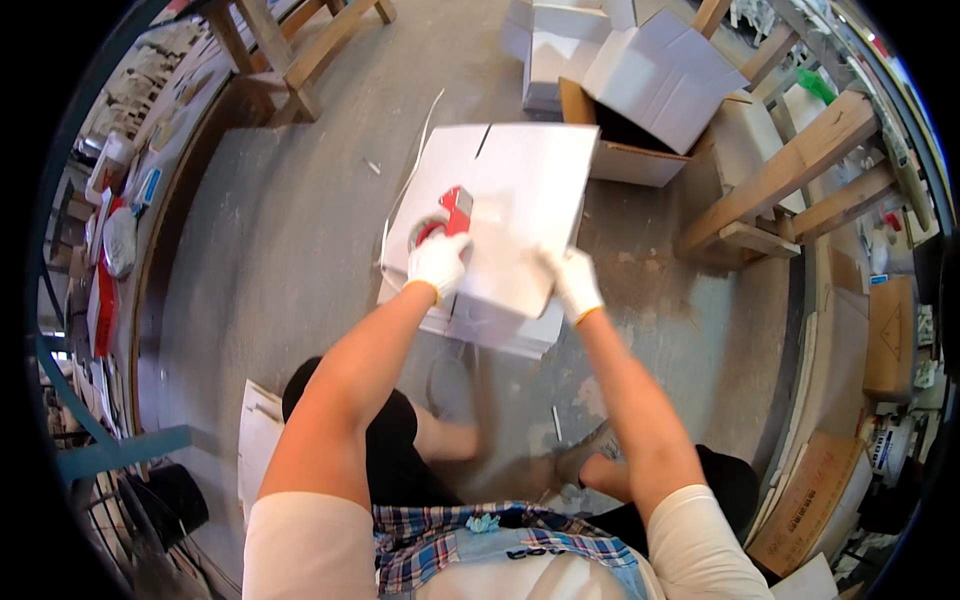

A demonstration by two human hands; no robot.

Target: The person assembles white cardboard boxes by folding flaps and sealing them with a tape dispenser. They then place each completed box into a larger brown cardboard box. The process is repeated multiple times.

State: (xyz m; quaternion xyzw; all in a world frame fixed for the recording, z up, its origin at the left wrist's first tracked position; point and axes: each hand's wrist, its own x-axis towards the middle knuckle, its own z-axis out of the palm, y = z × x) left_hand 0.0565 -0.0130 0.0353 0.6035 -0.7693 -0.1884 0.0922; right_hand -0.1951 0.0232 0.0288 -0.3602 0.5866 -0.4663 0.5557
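My left hand [438, 266], in a white glove with a yellow cuff, is closed around a red tape gun [457, 207] with a roll of tape on it. It rests over the left part of white cardboard sheets [530, 165], which look like flattened boxes stacked on the floor in front of me. The top sheet has a dark slit at its far edge. At the right near edge of the cardboard is my right hand [576, 284], also gloved. Motion smears its fingers, so I cannot tell whether they grip the edge or just touch it.
Open white boxes [570, 55] and a brown-edged box [640, 165] stand beyond the cardboard, at far right. Wooden table legs [790, 170] rise at right. A loose white strap [412, 170] lies along the cardboard's left side. A cluttered low shelf [150, 200] runs along the left.
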